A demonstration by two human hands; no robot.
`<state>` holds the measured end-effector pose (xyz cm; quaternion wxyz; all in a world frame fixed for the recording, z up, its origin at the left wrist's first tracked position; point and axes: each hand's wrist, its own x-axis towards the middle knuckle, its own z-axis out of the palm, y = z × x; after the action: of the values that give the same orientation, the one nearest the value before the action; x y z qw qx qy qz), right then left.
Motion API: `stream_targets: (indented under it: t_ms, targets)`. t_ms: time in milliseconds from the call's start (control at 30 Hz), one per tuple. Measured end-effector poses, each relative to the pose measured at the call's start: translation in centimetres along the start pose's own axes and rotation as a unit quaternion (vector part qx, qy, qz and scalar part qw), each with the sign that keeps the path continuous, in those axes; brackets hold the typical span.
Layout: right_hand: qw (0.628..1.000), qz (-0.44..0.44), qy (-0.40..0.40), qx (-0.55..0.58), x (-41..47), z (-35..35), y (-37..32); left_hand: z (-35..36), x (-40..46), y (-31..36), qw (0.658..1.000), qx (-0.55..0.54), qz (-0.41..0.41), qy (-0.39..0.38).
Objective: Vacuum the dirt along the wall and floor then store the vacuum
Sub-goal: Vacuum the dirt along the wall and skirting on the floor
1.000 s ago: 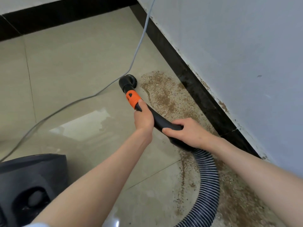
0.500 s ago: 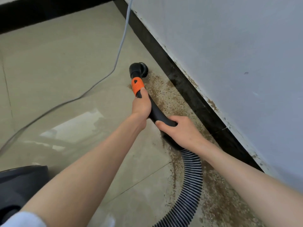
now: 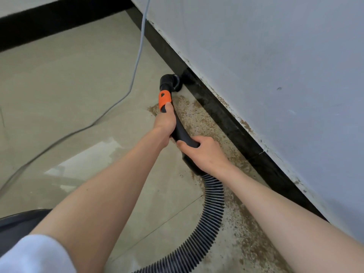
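I hold a black vacuum wand (image 3: 180,133) with an orange collar (image 3: 164,99). My left hand (image 3: 165,121) grips it just below the collar. My right hand (image 3: 204,152) grips the rear of the wand, where the ribbed hose (image 3: 208,219) joins. The round black nozzle (image 3: 171,82) sits on the floor against the black baseboard (image 3: 226,119). Brown dirt (image 3: 199,119) lies in a band on the tile along the baseboard, running back under my right arm. Specks of dirt also cling to the lower edge of the white wall (image 3: 256,56).
The black vacuum body (image 3: 17,223) shows at the lower left edge. A grey power cord (image 3: 136,66) hangs down by the wall and trails left across the beige tile floor (image 3: 69,85). A second baseboard (image 3: 59,22) runs along the far wall.
The nozzle has moved forward and to the right, from the open floor at the dirt patch's edge up against the baseboard. Both hands keep the same grips on the wand.
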<state>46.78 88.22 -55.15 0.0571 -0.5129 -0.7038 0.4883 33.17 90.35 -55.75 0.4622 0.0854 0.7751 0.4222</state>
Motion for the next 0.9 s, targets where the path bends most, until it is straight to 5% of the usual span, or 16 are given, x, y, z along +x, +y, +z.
stream_targets:
  t_ms: [433, 900]
  targets:
    - [0.994, -0.036, -0.102, 0.026, -2.7, 2.0, -3.6, -6.5, -3.0, -1.9, 0.995, -0.026, -0.036, 0.084]
    - [0.993, -0.038, -0.112, 0.010, -7.1, 1.9, -2.0, -6.7, -7.2, -5.0, 0.996, -0.071, -0.045, 0.022]
